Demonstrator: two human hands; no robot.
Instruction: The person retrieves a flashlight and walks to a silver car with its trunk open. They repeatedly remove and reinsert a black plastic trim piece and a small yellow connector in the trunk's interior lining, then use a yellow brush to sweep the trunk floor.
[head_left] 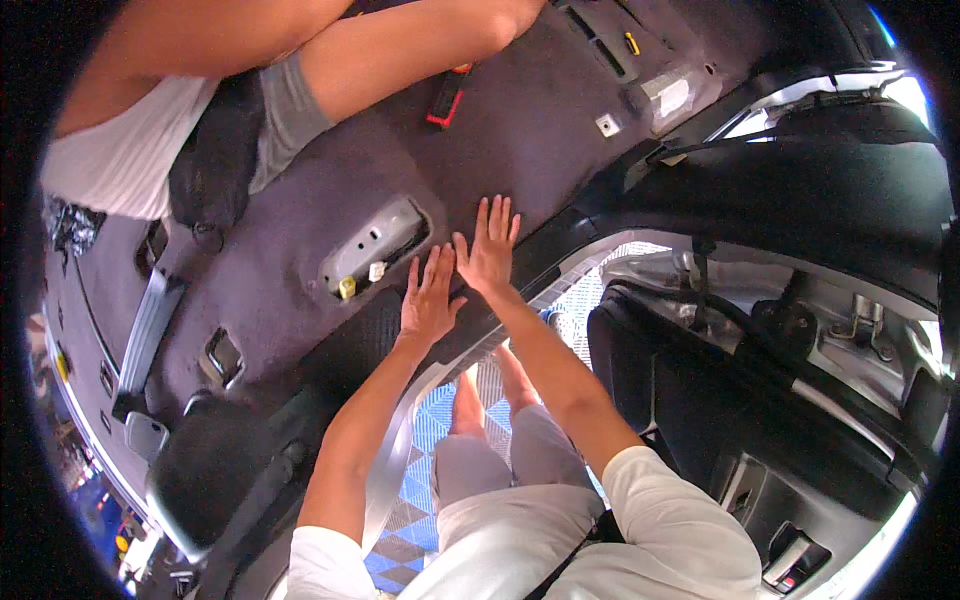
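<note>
My left hand (430,302) lies flat on the dark grey-purple carpet (350,190) of a car floor, near the door sill (535,300). Just to its right and slightly farther in, my right hand (488,252) presses flat with the fingers stretched out. Neither hand holds anything. Left of them a long cutout in the carpet bares a metal bracket (385,238). A white connector (377,271) and a yellow connector (347,288) show at its near end.
Another person's bent leg (410,60) reaches over the carpet at the upper left. A red and black tool (447,103) lies by it. To the right stands an open car door (700,400). A black padded part (215,465) is at the lower left.
</note>
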